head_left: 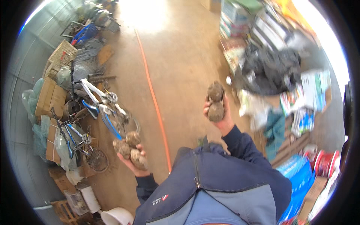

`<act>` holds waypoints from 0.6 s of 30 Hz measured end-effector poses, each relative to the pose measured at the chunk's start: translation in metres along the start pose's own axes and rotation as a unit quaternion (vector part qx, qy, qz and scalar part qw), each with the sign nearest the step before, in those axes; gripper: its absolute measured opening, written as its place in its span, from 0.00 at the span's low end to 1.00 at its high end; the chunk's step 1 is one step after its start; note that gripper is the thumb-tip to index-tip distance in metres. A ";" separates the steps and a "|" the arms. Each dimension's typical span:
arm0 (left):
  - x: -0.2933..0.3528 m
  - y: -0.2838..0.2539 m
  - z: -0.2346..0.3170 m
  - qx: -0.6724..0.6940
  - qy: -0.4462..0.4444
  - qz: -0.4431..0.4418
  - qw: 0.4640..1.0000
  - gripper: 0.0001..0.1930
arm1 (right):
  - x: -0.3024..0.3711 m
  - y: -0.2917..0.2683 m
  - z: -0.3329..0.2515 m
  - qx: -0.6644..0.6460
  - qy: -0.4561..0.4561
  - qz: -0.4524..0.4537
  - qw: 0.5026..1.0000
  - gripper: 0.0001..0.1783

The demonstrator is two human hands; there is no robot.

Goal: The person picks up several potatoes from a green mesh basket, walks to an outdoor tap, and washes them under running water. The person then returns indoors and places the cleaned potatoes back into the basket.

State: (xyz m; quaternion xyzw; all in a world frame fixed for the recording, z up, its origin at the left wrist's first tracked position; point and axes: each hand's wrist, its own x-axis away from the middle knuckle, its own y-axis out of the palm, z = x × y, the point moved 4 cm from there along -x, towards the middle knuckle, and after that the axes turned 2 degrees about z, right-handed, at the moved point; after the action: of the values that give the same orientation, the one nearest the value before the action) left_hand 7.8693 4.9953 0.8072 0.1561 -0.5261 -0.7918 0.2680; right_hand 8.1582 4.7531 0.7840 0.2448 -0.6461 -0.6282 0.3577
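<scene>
We note the left hand [132,165] cupping a cluster of brown lumps [132,139], fingers curled, left of the orange line [154,98]. We find the right hand [225,120] gripping two rounded lumps [216,111], right of that line

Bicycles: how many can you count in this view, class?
2: a white-and-blue bicycle just beyond the left hand, and a second bicycle left of that hand. Others may be hidden.

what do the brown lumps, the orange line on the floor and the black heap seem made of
Brown lumps: perhaps earthy, like soil-caked tubers or stone; mottled, rough, matt.
Orange line: possibly plastic or rubber; evenly coloured, finish unclear.
Black heap: probably thin plastic sheeting; crumpled folds, slight sheen.
</scene>
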 end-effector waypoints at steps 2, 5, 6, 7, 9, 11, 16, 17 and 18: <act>-0.056 -0.004 0.006 0.034 0.052 0.058 0.996 0.27 | -0.082 0.015 -0.022 0.033 0.017 0.018 0.999 0.33; -0.162 -0.014 0.002 0.017 0.120 0.095 0.988 0.27 | -0.209 0.033 -0.056 0.037 0.054 0.039 0.997 0.31; -0.204 -0.019 -0.003 0.029 0.135 0.116 0.984 0.27 | -0.251 0.038 -0.069 0.029 0.062 0.044 0.997 0.30; -0.250 -0.021 -0.011 0.024 0.130 0.136 0.982 0.27 | -0.291 0.042 -0.084 0.041 0.043 0.049 0.997 0.30; -0.349 -0.015 -0.025 0.028 0.102 0.166 0.980 0.27 | -0.367 0.050 -0.113 0.011 0.026 0.104 0.994 0.30; -0.451 0.006 -0.035 0.029 0.084 0.156 0.984 0.26 | -0.433 0.070 -0.146 0.005 -0.005 0.069 0.998 0.30; -0.704 0.076 -0.043 -0.014 -0.012 0.045 0.999 0.28 | -0.572 0.115 -0.239 -0.009 -0.126 0.092 0.988 0.30; -0.754 0.084 -0.044 -0.040 -0.017 0.037 0.998 0.28 | -0.604 0.123 -0.256 0.019 -0.140 0.070 0.988 0.30; -0.803 0.091 -0.047 -0.026 -0.021 0.026 0.999 0.28 | -0.640 0.129 -0.273 0.022 -0.150 0.061 0.987 0.30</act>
State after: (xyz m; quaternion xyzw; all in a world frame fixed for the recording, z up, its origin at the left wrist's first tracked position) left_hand 8.5666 5.4054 0.8436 0.1193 -0.5150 -0.8010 0.2811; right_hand 8.7850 5.0807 0.7997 0.1155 -0.7197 -0.6206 0.2891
